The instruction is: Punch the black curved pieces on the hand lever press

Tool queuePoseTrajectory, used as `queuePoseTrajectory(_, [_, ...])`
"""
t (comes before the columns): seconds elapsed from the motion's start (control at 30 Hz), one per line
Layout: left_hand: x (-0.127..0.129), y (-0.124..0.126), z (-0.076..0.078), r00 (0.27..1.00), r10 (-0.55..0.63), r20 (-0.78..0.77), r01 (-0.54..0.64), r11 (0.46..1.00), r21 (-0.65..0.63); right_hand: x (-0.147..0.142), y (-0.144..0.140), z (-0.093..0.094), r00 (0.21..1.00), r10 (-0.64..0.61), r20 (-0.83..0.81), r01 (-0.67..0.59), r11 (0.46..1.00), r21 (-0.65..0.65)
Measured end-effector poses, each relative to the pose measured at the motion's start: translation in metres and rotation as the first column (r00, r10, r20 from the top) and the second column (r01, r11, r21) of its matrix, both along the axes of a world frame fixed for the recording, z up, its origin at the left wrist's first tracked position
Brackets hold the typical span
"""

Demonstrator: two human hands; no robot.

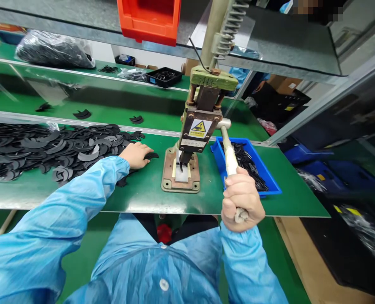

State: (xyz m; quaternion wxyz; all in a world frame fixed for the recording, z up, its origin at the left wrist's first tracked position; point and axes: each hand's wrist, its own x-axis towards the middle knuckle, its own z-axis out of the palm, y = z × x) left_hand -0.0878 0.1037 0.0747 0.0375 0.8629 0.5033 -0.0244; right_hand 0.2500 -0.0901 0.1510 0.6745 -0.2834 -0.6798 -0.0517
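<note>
My right hand [242,200] is wrapped round the tape-covered lever [230,156] of a green hand press [200,122]. The press head is low over its base plate [181,185], and a small dark part [181,164] shows under it. My left hand [136,155] is at the right end of a heap of black curved pieces [63,147]. Its fingers are closed on one black curved piece [151,156], whose tip sticks out toward the press.
A blue tray [271,179] of thin black parts stands right of the press, behind the lever. Loose curved pieces [136,120] lie on the green surface behind. An orange bin [149,29] sits on the shelf above, and a black tray [163,77] farther back.
</note>
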Motion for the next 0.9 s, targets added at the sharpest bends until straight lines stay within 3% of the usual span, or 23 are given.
queuePoseTrajectory(0.2, [0.027,0.007,-0.003,0.996,-0.012,-0.093,0.006,0.998,-0.065,0.004,-0.002,0.000,0.999,-0.016,0.049,0.018,0.999,-0.037])
queuePoseTrajectory(0.3, [0.034,0.013,-0.002,0.997,0.007,-0.072,-0.020,0.982,-0.189,0.004,-0.002,0.000,0.999,-0.017,0.037,0.018,0.999,-0.029])
queuePoseTrajectory(0.37, [0.034,0.017,0.001,0.999,0.004,-0.034,-0.013,0.968,-0.249,0.003,-0.002,0.001,0.999,-0.020,0.030,0.021,0.999,-0.026])
queuePoseTrajectory(0.5, [0.022,0.022,0.013,0.999,-0.024,0.032,0.031,0.971,-0.236,0.001,-0.002,0.001,0.999,-0.028,0.036,0.029,0.999,-0.031])
queuePoseTrajectory(0.67, [0.011,0.017,0.016,0.993,-0.117,0.013,0.114,0.920,-0.376,-0.001,-0.001,0.001,0.999,-0.054,0.001,0.054,0.998,-0.029])
queuePoseTrajectory(0.9, [0.016,0.015,0.005,0.996,-0.086,0.033,0.092,0.950,-0.298,0.001,-0.001,0.001,0.999,-0.038,0.029,0.038,0.999,-0.024])
